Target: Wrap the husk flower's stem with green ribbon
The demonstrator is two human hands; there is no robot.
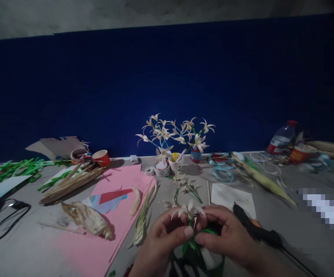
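Between my two hands, low in the middle of the head view, is a handmade flower [188, 211] with pale curled petals and a green stem. My left hand [168, 238] pinches it from the left, thumb against the stem just below the petals. From the other side my right hand [223, 232] closes its fingers and thumb on the same flower. Green strips hang under the fingers, and dark scissor-like handles [181, 267] are partly hidden below. Several similar small flowers [187, 186] with green stems lie on the table just beyond my hands.
Finished flowers [161, 132] stand in small pots against the blue wall. Pink paper [121, 223] and dried corn husks [87, 219] lie to the left. A black glue gun [256, 231] with its cord, a white sheet [233, 196] and a plastic bottle [282, 138] are on the right.
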